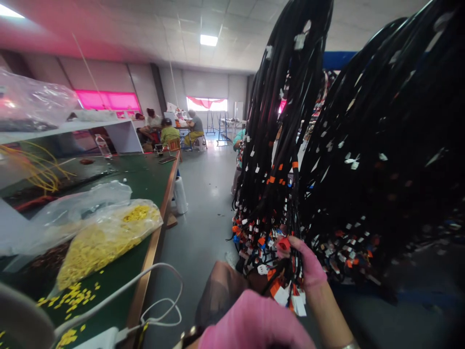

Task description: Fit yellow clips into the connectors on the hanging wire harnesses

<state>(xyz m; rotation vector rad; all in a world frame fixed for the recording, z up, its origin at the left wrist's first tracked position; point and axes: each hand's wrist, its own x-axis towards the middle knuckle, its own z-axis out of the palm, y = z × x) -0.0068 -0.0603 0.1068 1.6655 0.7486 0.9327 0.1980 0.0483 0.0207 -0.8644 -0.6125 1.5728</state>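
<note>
Bundles of black wire harness hang in front of me, their lower ends crowded with small white, orange, red and blue connectors and tags. My right hand, in a pink glove, reaches into these ends with thumb and finger closed on a red connector. Just below it dangle white labels and orange tags. My left hand, also pink-gloved, is close to the camera at the bottom edge, below the harness ends. Its fingers are hidden, so I cannot tell what it holds.
A second thick harness bundle hangs at the right. On the left, a green-topped workbench carries a clear bag of yellow pieces, some spilled, and a white cable looping past its edge. Seated people work farther back.
</note>
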